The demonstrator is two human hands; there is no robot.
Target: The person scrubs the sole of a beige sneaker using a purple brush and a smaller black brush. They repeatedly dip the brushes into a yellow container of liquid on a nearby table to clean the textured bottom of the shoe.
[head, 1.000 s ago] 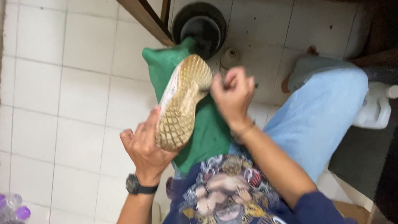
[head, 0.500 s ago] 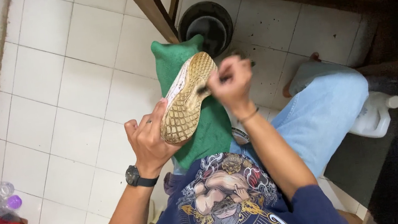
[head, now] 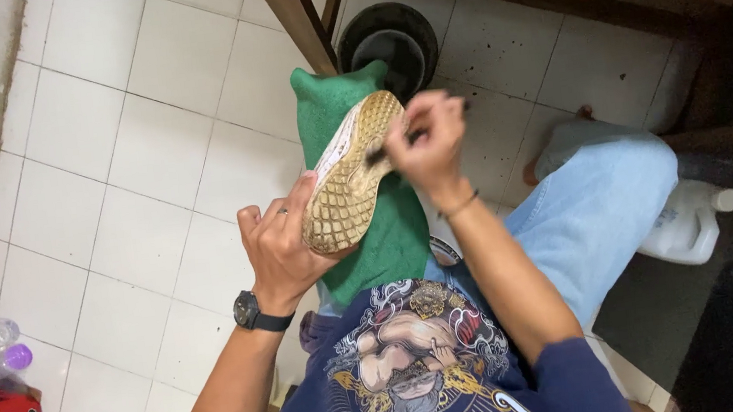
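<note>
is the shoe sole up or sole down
Sole up: the shoe's tan tread faces the camera, held by the left hand over a green cloth.

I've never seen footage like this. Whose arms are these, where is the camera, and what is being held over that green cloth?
There is no machine here: a person wears a camera on the head, so it looks down at their own two arms. The left hand, with a black wristwatch, grips a shoe turned sole-up. The right hand presses a small dark tool, probably a brush, against the sole near the toe. Under the shoe a green cloth covers the lap. Below is a white tiled floor, with a black bucket and a white jug.
</note>
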